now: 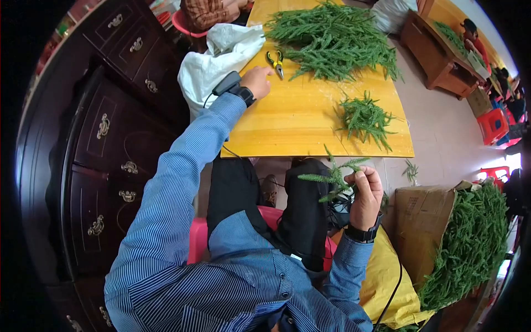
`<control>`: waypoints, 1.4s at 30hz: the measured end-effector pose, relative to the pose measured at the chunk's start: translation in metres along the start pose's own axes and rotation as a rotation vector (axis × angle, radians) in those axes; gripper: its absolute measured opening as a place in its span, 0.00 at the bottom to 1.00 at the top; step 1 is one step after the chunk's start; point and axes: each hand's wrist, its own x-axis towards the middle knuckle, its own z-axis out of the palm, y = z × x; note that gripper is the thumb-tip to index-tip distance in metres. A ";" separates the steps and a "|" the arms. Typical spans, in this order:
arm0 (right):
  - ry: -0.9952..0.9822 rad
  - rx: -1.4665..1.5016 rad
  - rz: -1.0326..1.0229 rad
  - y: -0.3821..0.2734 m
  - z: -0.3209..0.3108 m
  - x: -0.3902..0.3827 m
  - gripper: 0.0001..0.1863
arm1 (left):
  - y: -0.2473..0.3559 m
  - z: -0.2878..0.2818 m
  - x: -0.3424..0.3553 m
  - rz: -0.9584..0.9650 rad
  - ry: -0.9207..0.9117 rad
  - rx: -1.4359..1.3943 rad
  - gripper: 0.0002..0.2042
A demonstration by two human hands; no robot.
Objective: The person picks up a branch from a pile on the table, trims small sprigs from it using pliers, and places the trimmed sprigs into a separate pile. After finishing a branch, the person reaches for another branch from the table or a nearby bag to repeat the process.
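Sprig [333, 177] held just right of the frame's centre, below the counter's near edge and over a dark trouser leg. It is pinched at its right-hand end by thumb and fingers of the right grip [366, 202], closed on it; branches are left spread to the left. The left grip [258, 82] is rested on the counter at upper centre, fingers partly curled, just beside the pliers [276, 64]; whether anything is held beneath cannot be told.

Handling, as judged: sprig very light, stem bendable, needles springy and likely to snag on neighbours. Best taken by the bare stem where branches meet; tips could be bent or crushed if squeezed.

Counter [293, 119] yellow, smooth-looking, specked with pale bits. A big heap [332, 41] of greenery is spread at its top, a small pile [365, 117] set lower right. White sack [224, 52] slumped against its left edge.

Room: dark cabinet [105, 138] along the left of the frame; pale tiled floor [437, 127] at right, one stray sprig [410, 171] dropped there. Carton [423, 221] packed with greenery at lower right, yellow sack [390, 279] beside it. Another person's checked sleeve [207, 11] seen at the top; more people are seated at far upper right.
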 end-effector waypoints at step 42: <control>0.000 0.114 0.048 -0.001 -0.005 0.007 0.06 | 0.082 -0.010 -0.220 -0.384 -0.719 -1.657 0.10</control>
